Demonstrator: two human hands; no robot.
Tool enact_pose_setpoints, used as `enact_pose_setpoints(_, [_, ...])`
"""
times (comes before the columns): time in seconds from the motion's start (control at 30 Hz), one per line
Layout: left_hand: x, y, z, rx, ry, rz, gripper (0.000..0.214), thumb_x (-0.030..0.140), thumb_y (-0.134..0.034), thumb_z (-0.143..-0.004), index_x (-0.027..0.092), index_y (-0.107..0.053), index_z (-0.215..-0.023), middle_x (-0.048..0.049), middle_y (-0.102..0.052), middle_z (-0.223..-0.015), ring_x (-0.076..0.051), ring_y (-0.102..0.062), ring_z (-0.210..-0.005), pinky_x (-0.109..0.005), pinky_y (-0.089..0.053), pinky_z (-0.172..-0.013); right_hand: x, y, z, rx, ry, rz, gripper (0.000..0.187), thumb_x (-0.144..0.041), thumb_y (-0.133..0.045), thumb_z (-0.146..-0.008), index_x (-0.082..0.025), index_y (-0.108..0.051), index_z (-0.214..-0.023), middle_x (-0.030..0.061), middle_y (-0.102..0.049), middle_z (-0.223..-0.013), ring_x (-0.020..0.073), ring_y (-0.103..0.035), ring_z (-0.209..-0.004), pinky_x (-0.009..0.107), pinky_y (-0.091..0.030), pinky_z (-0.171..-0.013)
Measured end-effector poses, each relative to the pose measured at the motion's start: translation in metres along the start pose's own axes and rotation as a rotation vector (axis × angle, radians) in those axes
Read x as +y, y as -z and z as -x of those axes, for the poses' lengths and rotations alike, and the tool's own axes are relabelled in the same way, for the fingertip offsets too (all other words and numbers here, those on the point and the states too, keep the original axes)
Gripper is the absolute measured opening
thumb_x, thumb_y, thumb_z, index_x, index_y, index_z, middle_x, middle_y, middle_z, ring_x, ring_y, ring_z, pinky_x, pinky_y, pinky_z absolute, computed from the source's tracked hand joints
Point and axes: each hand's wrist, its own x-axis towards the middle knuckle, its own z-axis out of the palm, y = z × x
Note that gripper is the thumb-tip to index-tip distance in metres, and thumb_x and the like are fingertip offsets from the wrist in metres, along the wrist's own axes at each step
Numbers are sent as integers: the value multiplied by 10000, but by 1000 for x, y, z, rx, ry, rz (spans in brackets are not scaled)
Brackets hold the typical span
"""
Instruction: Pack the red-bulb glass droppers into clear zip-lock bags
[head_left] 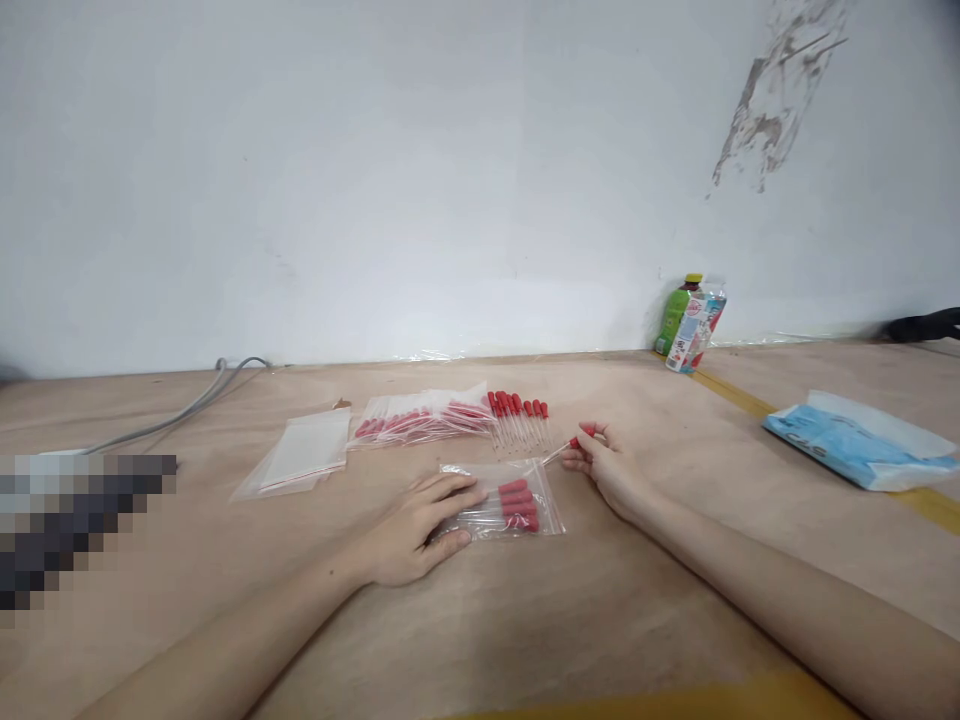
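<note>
A clear zip bag (553, 505) lies in front of me with several red-bulbed droppers (517, 507) inside, their bulbs pointing right. My left hand (427, 525) rests on the left part of this bag, fingers spread and lying flat. At the bag's upper right corner, my right hand (596, 462) pinches a single dropper (576, 443) by its red bulb. Its thin clear stem slants down left to the bag's edge; whether the tip is inside I cannot tell. Behind the bag, loose droppers (517, 405) lie in a row, bulbs away from me.
Filled zip bags (420, 418) overlap left of the loose droppers. A stack of flat bags (304, 450) lies further left. A grey cable (180, 415) runs at the left. A bottle (675, 320) and a carton (696, 330) stand by the wall. A blue packet (855, 440) lies right.
</note>
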Motion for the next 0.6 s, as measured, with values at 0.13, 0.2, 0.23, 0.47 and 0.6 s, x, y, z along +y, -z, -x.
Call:
enact_pose_setpoints(0.13, [1, 1, 0, -9, 7, -10, 447, 350, -384, -893, 282, -306, -1328, -47, -358, -1343, -225, -316, -1227, -442, -233, -1027, -3, -5, 14, -63, -81, -65, 171, -186, -536, -743, -218, -397, -837, -40, -566, -647, 104, -606, -549, 248, -511, -566])
enact_pose_setpoints(0.2, [1, 1, -1, -8, 9, -14, 449, 352, -386, -893, 286, -302, -1329, -46, -353, -1346, -226, -315, -1227, -448, -230, -1027, -5, -6, 19, -90, -118, -66, 173, -183, -552, -739, -213, -396, -807, -30, -585, -664, 106, -615, -576, 254, -510, -601])
enact_pose_setpoints(0.23, [1, 1, -1, -8, 8, -16, 451, 353, -386, -893, 287, -299, -1330, -46, -352, -1347, -226, -315, -1227, -449, -228, -1027, -5, -6, 21, -112, -140, -54, 179, -186, -567, -732, -209, -401, -794, -24, -594, -667, 106, -617, -589, 254, -507, -618])
enact_pose_setpoints(0.47, [1, 1, 0, -13, -1, -24, 465, 351, -380, -894, 287, -269, -1342, -47, -348, -1346, -220, -307, -1231, -455, -217, -1031, -1, -4, 19, -406, -112, 226, 281, -295, -701, -616, -160, -482, -730, -30, -590, -609, 53, -534, -513, 187, -443, -533])
enact_pose_setpoints(0.6, [1, 1, -1, -9, -4, -21, 464, 336, -386, -893, 286, -274, -1340, -42, -348, -1346, -214, -302, -1234, -447, -212, -1037, -2, -9, 17, -466, -102, 364, 332, -358, -702, -590, -163, -496, -763, -75, -518, -484, 43, -461, -417, 160, -356, -408])
